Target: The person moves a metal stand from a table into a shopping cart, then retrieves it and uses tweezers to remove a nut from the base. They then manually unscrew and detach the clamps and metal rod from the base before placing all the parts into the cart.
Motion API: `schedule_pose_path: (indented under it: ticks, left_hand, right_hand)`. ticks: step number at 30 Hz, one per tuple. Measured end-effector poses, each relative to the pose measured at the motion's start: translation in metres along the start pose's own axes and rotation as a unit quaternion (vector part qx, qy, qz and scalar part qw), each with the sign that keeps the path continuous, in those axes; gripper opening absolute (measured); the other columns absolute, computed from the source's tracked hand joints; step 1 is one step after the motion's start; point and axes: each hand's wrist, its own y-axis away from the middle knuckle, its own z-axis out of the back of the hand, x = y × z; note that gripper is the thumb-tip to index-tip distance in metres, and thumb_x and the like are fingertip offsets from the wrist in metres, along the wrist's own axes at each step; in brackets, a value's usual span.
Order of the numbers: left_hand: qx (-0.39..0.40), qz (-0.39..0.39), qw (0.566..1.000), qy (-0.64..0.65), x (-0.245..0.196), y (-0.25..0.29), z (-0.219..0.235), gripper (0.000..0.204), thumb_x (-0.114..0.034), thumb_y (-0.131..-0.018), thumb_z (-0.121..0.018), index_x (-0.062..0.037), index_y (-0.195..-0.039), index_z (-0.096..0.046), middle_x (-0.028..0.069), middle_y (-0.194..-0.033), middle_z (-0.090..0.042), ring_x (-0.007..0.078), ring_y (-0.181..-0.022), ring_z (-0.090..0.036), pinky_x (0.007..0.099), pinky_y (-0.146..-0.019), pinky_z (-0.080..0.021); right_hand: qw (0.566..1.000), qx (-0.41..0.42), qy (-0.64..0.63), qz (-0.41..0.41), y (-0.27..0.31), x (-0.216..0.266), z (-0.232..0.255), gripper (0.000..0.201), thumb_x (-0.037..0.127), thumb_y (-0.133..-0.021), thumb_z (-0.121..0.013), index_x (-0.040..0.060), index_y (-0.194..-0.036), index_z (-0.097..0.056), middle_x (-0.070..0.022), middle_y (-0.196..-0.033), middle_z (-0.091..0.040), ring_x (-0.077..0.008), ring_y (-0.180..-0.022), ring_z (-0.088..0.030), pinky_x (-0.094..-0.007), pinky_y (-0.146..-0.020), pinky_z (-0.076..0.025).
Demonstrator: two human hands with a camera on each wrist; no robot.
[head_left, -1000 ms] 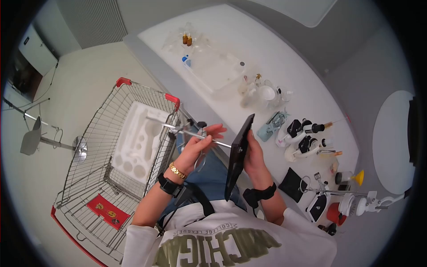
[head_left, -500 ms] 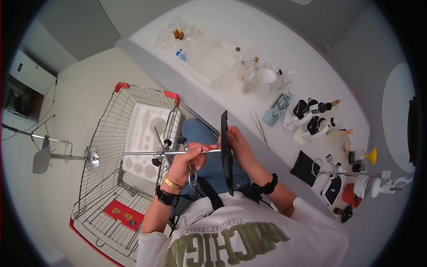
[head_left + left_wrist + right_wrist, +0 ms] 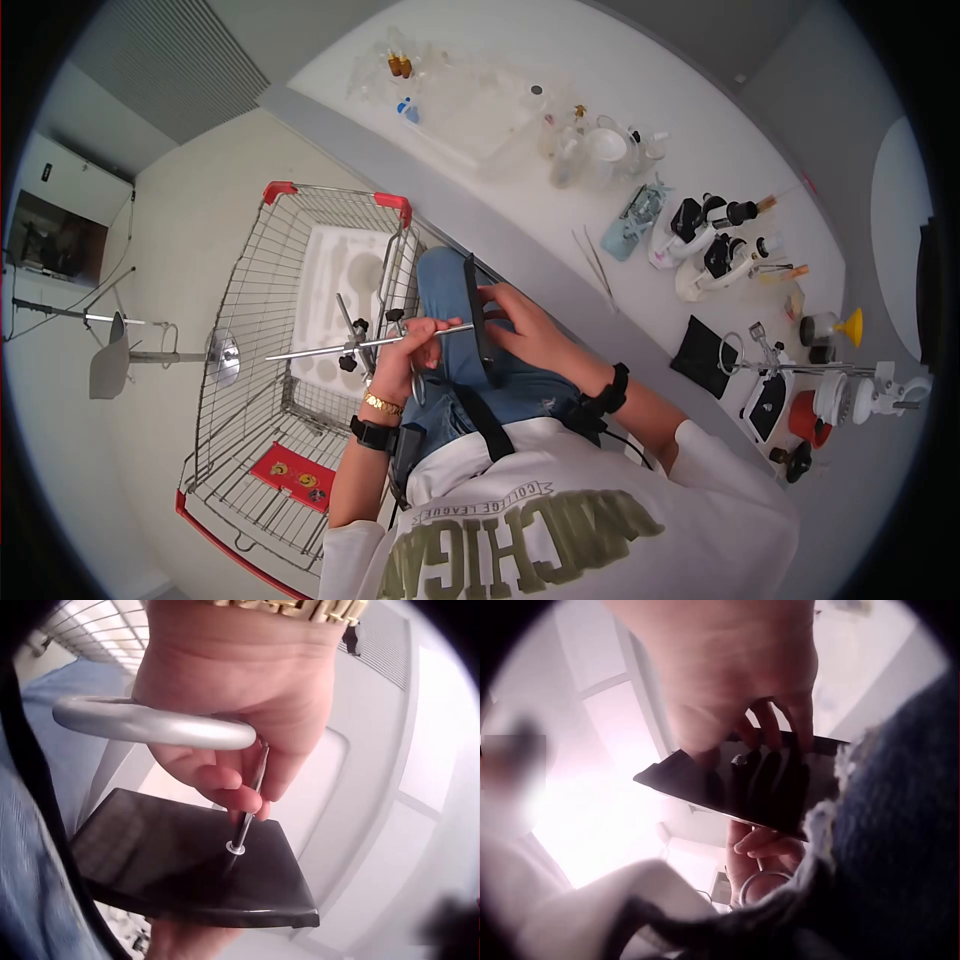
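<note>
A black base plate [image 3: 479,322] stands on edge over my lap, with a thin metal rod [image 3: 335,348] running from its face out to the left over the cart. My left hand [image 3: 404,356] pinches the rod close to the plate; a metal ring [image 3: 418,386] hangs below that hand. A dark clamp [image 3: 350,354] sits farther out on the rod. My right hand [image 3: 522,322] grips the plate's far side. In the left wrist view the rod [image 3: 252,796] meets a washer on the plate [image 3: 187,862]. The right wrist view has fingers [image 3: 780,724] curled over the plate [image 3: 727,784].
A wire shopping cart [image 3: 255,300] with red corners stands at my left, holding a white foam tray [image 3: 335,285]. The white counter [image 3: 520,180] at my right carries glassware, tweezers [image 3: 596,266], two microscopes [image 3: 715,250], an orange funnel [image 3: 851,325] and another clamp stand [image 3: 800,372].
Both hands brought the plate and rod down from the counter's edge to my lap. The plate turned edge-on and the rod swung to point left over the cart.
</note>
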Motion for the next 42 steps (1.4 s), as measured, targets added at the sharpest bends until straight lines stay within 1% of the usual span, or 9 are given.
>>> schedule_pose_path:
  ticks: [5, 7, 10, 20, 26, 29, 31, 35, 42]
  left_hand:
    - [0.002, -0.024, 0.998, -0.064, 0.003, -0.011, 0.017, 0.027, -0.026, -0.091, -0.061, 0.0009, -0.094, -0.067, 0.0175, -0.11, -0.068, 0.0085, -0.056, -0.052, 0.0221, -0.054, -0.044]
    - [0.005, -0.031, 0.998, -0.061, 0.008, -0.014, 0.026, 0.028, -0.026, -0.092, -0.06, 0.0008, -0.094, -0.067, 0.0174, -0.11, -0.068, 0.0091, -0.057, -0.053, 0.0228, -0.055, -0.046]
    - [0.021, -0.028, 0.997, -0.071, 0.011, -0.013, 0.034, 0.028, -0.025, -0.092, -0.06, 0.0014, -0.096, -0.067, 0.0168, -0.109, -0.068, 0.0094, -0.06, -0.055, 0.0234, -0.058, -0.048]
    - [0.013, -0.058, 0.991, -0.118, 0.011, -0.008, 0.027, 0.027, -0.023, -0.092, -0.062, 0.0001, -0.106, -0.068, 0.0042, -0.083, -0.066, 0.0082, -0.066, -0.056, 0.0224, -0.065, -0.048]
    - [0.017, -0.054, 0.986, -0.157, 0.017, -0.009, 0.038, 0.026, -0.02, -0.093, -0.06, 0.0015, -0.108, -0.064, 0.0117, -0.092, -0.067, 0.0133, -0.067, -0.056, 0.0272, -0.065, -0.05]
    - [0.025, -0.065, 0.987, -0.144, 0.02, -0.01, 0.04, 0.028, -0.022, -0.093, -0.061, 0.001, -0.11, -0.064, 0.0108, -0.09, -0.067, 0.0134, -0.066, -0.056, 0.0267, -0.064, -0.049]
    - [0.023, -0.061, 0.988, -0.14, 0.021, -0.009, 0.041, 0.029, -0.022, -0.093, -0.061, 0.0008, -0.11, -0.064, 0.0107, -0.09, -0.067, 0.0133, -0.066, -0.056, 0.0263, -0.063, -0.048]
    - [0.037, -0.06, 0.987, -0.142, 0.018, -0.006, 0.042, 0.03, -0.023, -0.094, -0.059, 0.0013, -0.112, -0.064, 0.0104, -0.092, -0.068, 0.0106, -0.066, -0.057, 0.0236, -0.062, -0.047]
    - [-0.006, -0.056, 0.99, -0.133, 0.022, -0.004, 0.042, 0.028, -0.021, -0.094, -0.057, 0.0009, -0.11, -0.064, 0.0101, -0.085, -0.067, 0.0107, -0.059, -0.052, 0.0229, -0.055, -0.044]
  right_hand:
    - [0.999, 0.012, -0.028, -0.01, -0.014, -0.011, -0.002, 0.028, 0.013, -0.086, -0.065, 0.0001, -0.108, -0.053, -0.0158, -0.107, -0.058, -0.0286, -0.1, -0.06, -0.0352, -0.081, -0.05]
    - [0.986, 0.019, 0.121, 0.112, -0.018, -0.008, 0.002, 0.03, 0.017, -0.085, -0.067, 0.0016, -0.107, -0.055, -0.014, -0.1, -0.059, -0.0298, -0.095, -0.06, -0.0356, -0.075, -0.05]
    - [0.955, 0.038, 0.244, 0.161, -0.02, -0.003, 0.004, 0.026, 0.012, -0.08, -0.068, 0.0021, -0.101, -0.056, -0.013, -0.093, -0.058, -0.0327, -0.088, -0.059, -0.0394, -0.071, -0.049]
    - [0.964, 0.076, 0.224, 0.122, -0.02, -0.004, -0.003, 0.016, 0.016, -0.087, -0.061, 0.0017, -0.092, -0.055, -0.0171, -0.084, -0.059, -0.038, -0.079, -0.059, -0.0449, -0.068, -0.047]
    - [0.983, 0.078, 0.165, 0.022, -0.016, -0.009, -0.011, 0.019, 0.018, -0.091, -0.054, -0.0006, -0.092, -0.055, -0.0206, -0.086, -0.061, -0.0413, -0.083, -0.059, -0.0452, -0.07, -0.047]
    - [0.99, 0.051, 0.13, 0.028, -0.017, -0.007, -0.015, 0.022, 0.02, -0.094, -0.052, -0.0014, -0.092, -0.056, -0.0176, -0.076, -0.061, -0.0342, -0.069, -0.062, -0.0394, -0.061, -0.048]
    - [0.95, 0.149, -0.097, -0.257, -0.022, 0.001, -0.012, 0.026, 0.023, -0.096, -0.051, -0.0019, -0.091, -0.057, -0.0114, -0.066, -0.059, -0.021, -0.054, -0.06, -0.0323, -0.049, -0.045]
    - [0.921, 0.149, -0.178, -0.312, -0.026, 0.001, -0.011, 0.029, 0.025, -0.097, -0.05, -0.0014, -0.086, -0.056, -0.0057, -0.062, -0.056, -0.0098, -0.047, -0.053, -0.0263, -0.043, -0.04]
    - [0.996, 0.066, -0.02, -0.06, -0.019, -0.011, -0.02, 0.024, 0.023, -0.094, -0.056, -0.0001, -0.087, -0.051, -0.0153, -0.072, -0.058, -0.0341, -0.066, -0.058, -0.0401, -0.061, -0.045]
